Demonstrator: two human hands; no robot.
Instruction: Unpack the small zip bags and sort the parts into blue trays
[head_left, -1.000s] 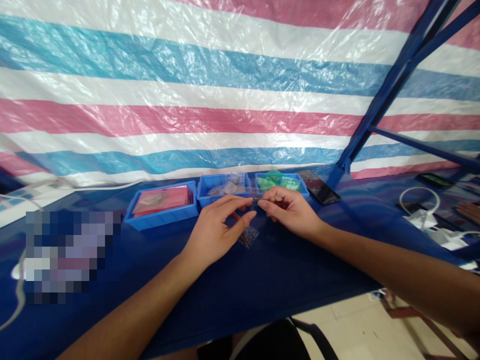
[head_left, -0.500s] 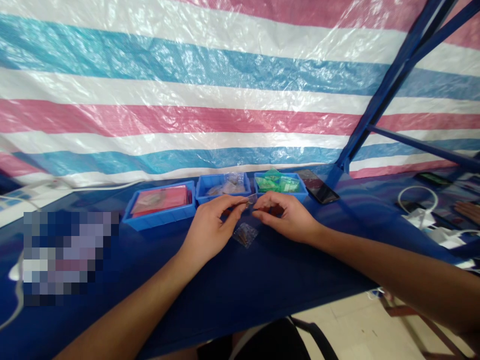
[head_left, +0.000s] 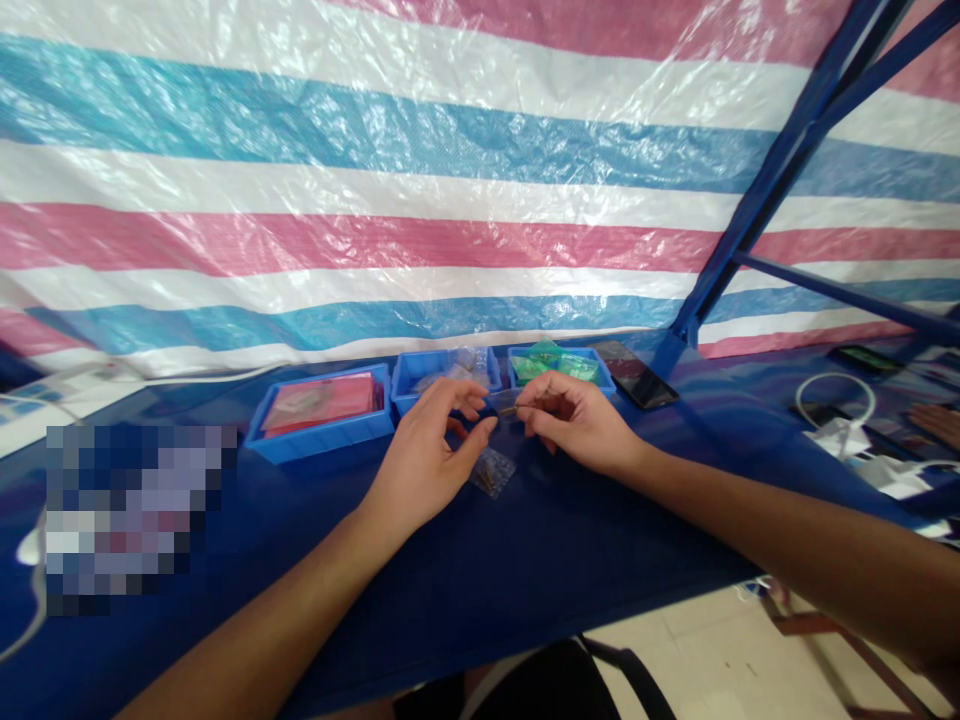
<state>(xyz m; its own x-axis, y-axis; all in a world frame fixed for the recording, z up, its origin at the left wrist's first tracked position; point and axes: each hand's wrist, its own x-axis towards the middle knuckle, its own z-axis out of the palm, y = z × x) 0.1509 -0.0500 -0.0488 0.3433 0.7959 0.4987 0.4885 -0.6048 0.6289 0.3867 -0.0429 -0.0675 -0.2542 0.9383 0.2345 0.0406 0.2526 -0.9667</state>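
Note:
My right hand [head_left: 574,420] pinches a small clear plastic bag [head_left: 504,400] with a thin brownish piece showing at the fingertips. To the left of it, my left hand [head_left: 435,440] has its thumb and fingers apart, with nothing between them. Its fingertips are close to the bag's left edge. Below the hands, a second clear bag [head_left: 495,474] with thin brownish pieces in it lies on the blue table [head_left: 510,570], partly behind my left thumb.
Along the back stand a blue bin [head_left: 322,440] of red packets, a blue bin [head_left: 407,372] of clear bags and a blue bin [head_left: 606,375] of green bags. A phone [head_left: 651,385] lies beside them. Another person's hand [head_left: 934,420] rests at far right.
My left hand has let go of the small bag and moved slightly left, its fingers spreading. The bag is now in my right hand's pinch.

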